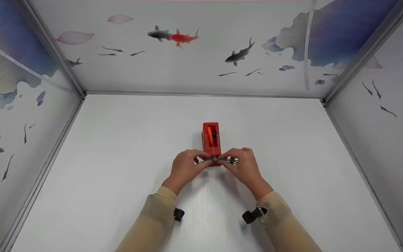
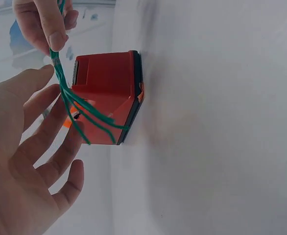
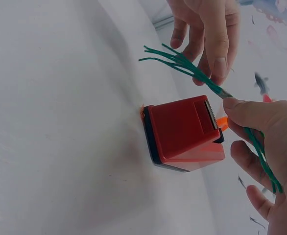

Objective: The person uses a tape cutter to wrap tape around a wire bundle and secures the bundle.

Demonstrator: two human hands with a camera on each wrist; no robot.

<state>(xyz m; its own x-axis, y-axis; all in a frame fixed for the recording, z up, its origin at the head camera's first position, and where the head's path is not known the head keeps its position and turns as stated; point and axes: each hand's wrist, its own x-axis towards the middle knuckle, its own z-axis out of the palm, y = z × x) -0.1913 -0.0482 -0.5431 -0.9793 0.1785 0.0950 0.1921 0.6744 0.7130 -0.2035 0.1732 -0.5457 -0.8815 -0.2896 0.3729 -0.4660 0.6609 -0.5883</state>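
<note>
A bundle of thin green strands (image 3: 182, 63), looking like wires or twist ties, is held level between both hands, close over the front end of a red tape dispenser (image 1: 211, 140). My left hand (image 1: 185, 168) pinches the bundle near its middle between thumb and fingertips. From the other side my right hand (image 1: 246, 168) pinches it close by, its thumb and forefinger on the strands. Between the two grips a short greyish band (image 3: 225, 94) wraps the bundle. Loose strand ends fan out past each hand. The dispenser's serrated cutter (image 2: 75, 73) faces up, and an orange wheel (image 1: 210, 135) sits in its slot.
The dispenser stands on a white tabletop (image 1: 135, 140). White panels (image 1: 201, 77) printed with fish and petals enclose the table at the back and both sides. Each sleeved wrist carries a small black camera (image 1: 252, 215).
</note>
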